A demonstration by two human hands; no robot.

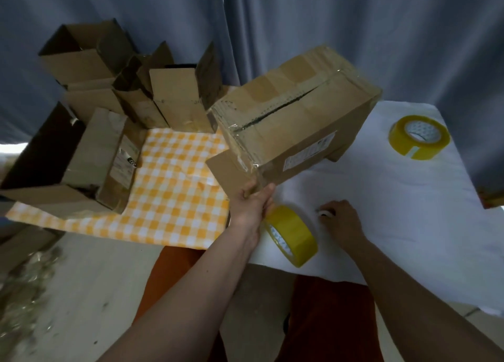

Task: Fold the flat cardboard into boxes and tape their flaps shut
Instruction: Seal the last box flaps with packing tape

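Observation:
A brown cardboard box [294, 116] sits tilted in the middle of the view, its top seam covered with clear tape and one loose flap hanging at its near left corner. My left hand [252, 200] grips that flap and corner. Just below it a roll of yellow tape [291, 235] stands on edge on the white cloth [395, 211]. My right hand [341, 220] rests on the cloth to the right of that roll, fingers curled around a small white object. A second yellow tape roll [418, 136] lies at the far right.
Several open cardboard boxes [174, 97] stand and lie at the back left on a yellow checked cloth [174, 187]. Grey curtains [354, 29] hang behind. Crumpled clear tape scraps [24, 282] lie on the floor at the left. My orange-clad legs show below.

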